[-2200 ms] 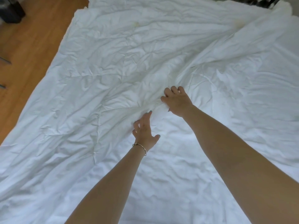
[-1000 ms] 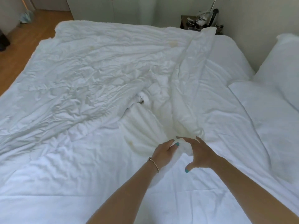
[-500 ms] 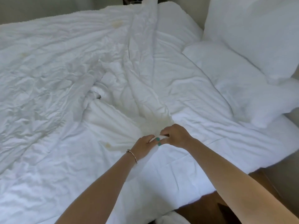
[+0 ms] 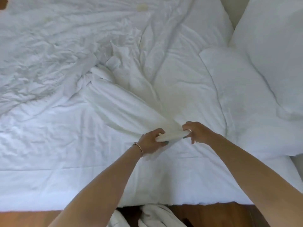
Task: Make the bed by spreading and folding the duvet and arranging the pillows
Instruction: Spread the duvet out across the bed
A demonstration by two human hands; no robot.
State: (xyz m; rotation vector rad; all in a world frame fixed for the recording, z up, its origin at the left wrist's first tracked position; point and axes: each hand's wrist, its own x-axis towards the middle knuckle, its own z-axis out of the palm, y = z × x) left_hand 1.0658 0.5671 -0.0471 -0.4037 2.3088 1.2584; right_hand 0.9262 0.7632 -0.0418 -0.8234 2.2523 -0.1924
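A white, creased duvet (image 4: 68, 66) covers the bed, bunched into folds near the middle. One gathered corner of it runs down toward me. My left hand (image 4: 151, 142), with a bracelet at the wrist, grips that corner from the left. My right hand (image 4: 196, 132) pinches the same corner from the right, so the cloth stretches between both hands. Two white pillows lie at the right: a flat one (image 4: 237, 89) on the mattress and a bigger one (image 4: 275, 46) leaning at the head end.
The bed's near edge (image 4: 65, 200) runs across the bottom, with wooden floor (image 4: 24, 218) below it. White cloth (image 4: 155, 217) lies on the floor by my feet. A wall strip (image 4: 229, 15) shows at the upper right.
Both hands pulled the duvet corner from mid-bed toward the near edge. The view swung right, bringing the pillows and the floor into sight. The hands have drawn slightly apart along the corner.
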